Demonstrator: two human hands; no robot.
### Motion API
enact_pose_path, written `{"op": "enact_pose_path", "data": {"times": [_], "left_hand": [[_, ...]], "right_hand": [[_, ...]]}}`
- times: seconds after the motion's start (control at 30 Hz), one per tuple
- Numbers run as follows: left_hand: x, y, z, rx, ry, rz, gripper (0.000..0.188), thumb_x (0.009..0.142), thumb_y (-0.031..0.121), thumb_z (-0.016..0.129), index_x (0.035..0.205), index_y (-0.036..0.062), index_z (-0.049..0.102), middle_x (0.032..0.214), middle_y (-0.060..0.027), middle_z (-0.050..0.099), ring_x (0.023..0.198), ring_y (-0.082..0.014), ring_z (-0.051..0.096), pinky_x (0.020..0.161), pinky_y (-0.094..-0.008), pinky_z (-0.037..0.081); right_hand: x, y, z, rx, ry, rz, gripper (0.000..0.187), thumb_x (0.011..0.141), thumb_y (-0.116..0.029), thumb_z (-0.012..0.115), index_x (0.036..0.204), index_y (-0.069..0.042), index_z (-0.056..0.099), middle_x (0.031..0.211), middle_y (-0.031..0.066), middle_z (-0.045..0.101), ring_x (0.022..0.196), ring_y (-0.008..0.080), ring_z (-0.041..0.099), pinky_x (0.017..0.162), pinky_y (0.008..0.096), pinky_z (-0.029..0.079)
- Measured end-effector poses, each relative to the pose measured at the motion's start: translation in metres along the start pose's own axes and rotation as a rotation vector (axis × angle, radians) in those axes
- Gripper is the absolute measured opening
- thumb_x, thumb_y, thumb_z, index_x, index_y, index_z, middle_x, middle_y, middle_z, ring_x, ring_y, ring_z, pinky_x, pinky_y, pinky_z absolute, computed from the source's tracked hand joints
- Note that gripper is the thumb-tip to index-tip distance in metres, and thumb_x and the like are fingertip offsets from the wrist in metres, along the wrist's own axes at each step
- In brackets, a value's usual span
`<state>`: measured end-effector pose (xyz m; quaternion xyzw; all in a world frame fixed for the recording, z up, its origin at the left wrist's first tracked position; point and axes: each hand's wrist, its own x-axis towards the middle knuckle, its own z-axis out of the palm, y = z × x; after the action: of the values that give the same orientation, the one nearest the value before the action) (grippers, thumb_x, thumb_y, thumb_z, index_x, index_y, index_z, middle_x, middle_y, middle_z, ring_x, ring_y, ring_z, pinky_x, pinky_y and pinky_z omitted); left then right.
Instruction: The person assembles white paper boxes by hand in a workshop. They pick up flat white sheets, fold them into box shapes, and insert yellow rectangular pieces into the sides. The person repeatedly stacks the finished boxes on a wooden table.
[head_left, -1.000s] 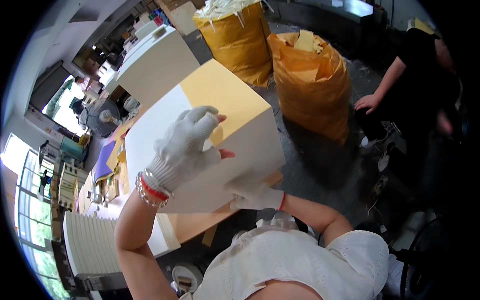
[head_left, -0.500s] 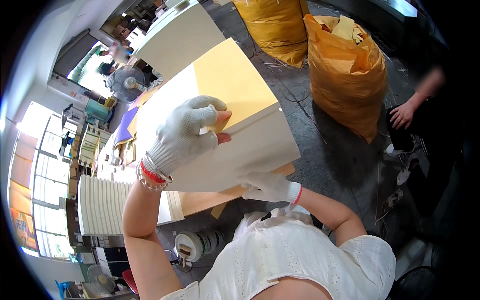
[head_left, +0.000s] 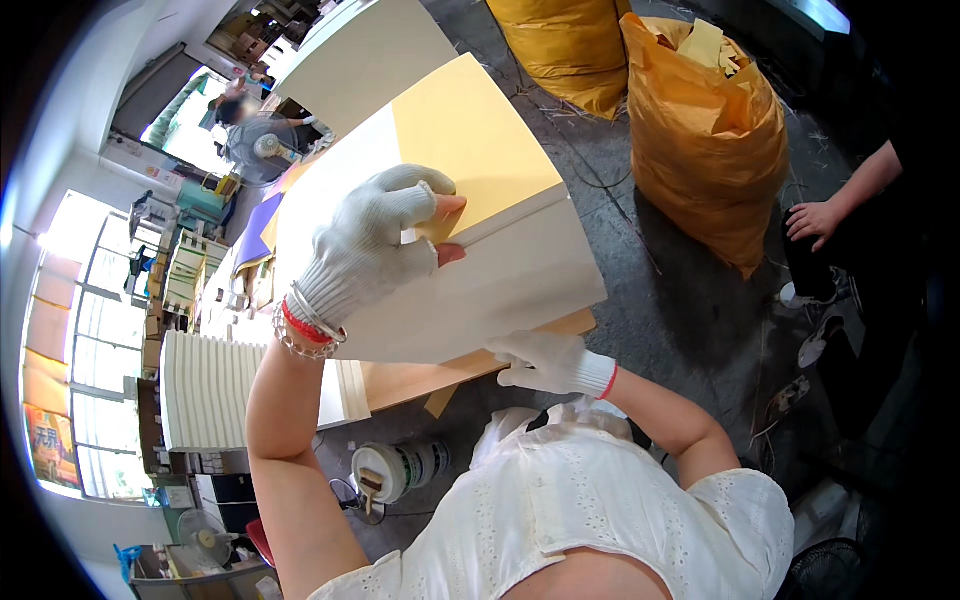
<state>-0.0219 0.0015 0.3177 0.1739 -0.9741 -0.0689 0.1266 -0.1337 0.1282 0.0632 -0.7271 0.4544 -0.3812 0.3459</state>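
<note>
A tall stack of white sheets (head_left: 500, 275) stands in front of me, with a yellow sheet (head_left: 470, 135) over the right part of its top. My left hand (head_left: 375, 235), in a white glove with bare fingertips, is bent over the near top edge. Its index finger lies on the yellow sheet and its thumb is at the edge, closed around the sheet's near margin. Lower down, my right hand (head_left: 550, 362), also white-gloved, is beside the bottom of the stack's near side. Its fingers stretch leftward, somewhat blurred, with nothing seen in them.
Beneath the stack is a wooden board (head_left: 420, 380). White ridged stacks (head_left: 215, 390) stand at left, a bucket with a brush (head_left: 385, 470) below. Orange sacks of scraps (head_left: 705, 140) stand at far right, near a seated person's hand (head_left: 815, 222). A fan (head_left: 265, 148) and another person are behind.
The view has shifted a little, so the stack and sacks sit slightly higher and further right. Both my hands keep nearly the same places on the stack. The person in the background has moved.
</note>
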Motion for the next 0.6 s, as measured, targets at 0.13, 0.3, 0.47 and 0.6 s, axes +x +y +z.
{"op": "enact_pose_path", "data": {"times": [0.13,0.3,0.47,0.6], "left_hand": [[0.0,-0.003,0.0,-0.003,-0.015,-0.01,0.043,0.059,0.005,0.087,0.099,0.0044,0.069,0.106,-0.0104,0.067,0.088,-0.0242,0.066,0.074,-0.0303,0.053],[-0.001,-0.005,0.002,-0.015,-0.002,0.021,0.043,0.061,0.005,0.086,0.1,0.0047,0.069,0.106,-0.0101,0.067,0.089,-0.0247,0.066,0.074,-0.0305,0.053],[-0.003,-0.008,0.002,-0.021,0.005,0.048,0.043,0.061,0.006,0.086,0.101,0.0048,0.068,0.107,-0.0102,0.067,0.09,-0.0252,0.066,0.074,-0.0307,0.053],[0.0,-0.008,0.001,-0.043,0.025,0.064,0.037,0.064,0.006,0.083,0.099,0.0045,0.07,0.104,-0.0101,0.068,0.09,-0.0263,0.067,0.074,-0.0319,0.053]], "right_hand": [[-0.005,0.006,0.004,0.064,0.044,-0.019,0.049,0.084,-0.025,0.07,0.127,-0.011,0.051,0.088,0.0045,0.059,0.071,0.017,0.06,0.066,0.0327,0.049],[-0.006,0.005,0.001,0.057,-0.005,0.033,0.047,0.084,-0.023,0.07,0.125,-0.01,0.051,0.089,0.006,0.058,0.07,0.0173,0.06,0.065,0.033,0.049],[-0.008,0.001,-0.002,0.055,-0.012,0.038,0.046,0.083,-0.022,0.07,0.123,-0.009,0.051,0.089,0.0071,0.058,0.07,0.018,0.06,0.065,0.0332,0.048],[-0.01,-0.001,-0.007,0.035,0.003,0.006,0.047,0.083,-0.02,0.07,0.124,-0.007,0.051,0.09,0.0081,0.059,0.07,0.017,0.06,0.065,0.0318,0.049]]}}
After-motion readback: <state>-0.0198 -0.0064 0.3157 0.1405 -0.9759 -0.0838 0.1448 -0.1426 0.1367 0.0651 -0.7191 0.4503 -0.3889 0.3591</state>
